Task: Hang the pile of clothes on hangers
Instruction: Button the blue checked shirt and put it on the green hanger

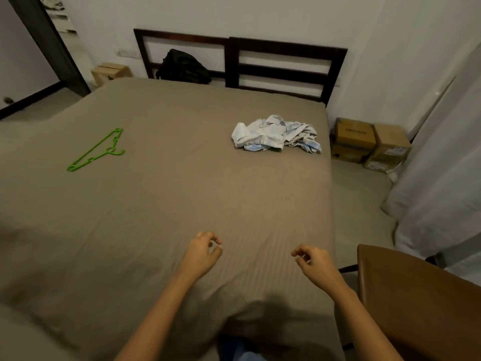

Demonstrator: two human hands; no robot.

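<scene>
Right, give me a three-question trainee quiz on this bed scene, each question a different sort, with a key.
1. True or false: the left hand is holding the green hangers.
2. Multiple choice: the pile of clothes lies on the bed: A) near the headboard, on the person's right; B) beside the green hangers; C) under the right hand.
3. Fill in: the dark item leaning against the headboard is a black ____.

Key: 1 false; 2 A; 3 bag.

Bare forearms, no sleeves; left hand [205, 252] and right hand [313, 261] ungloved.
</scene>
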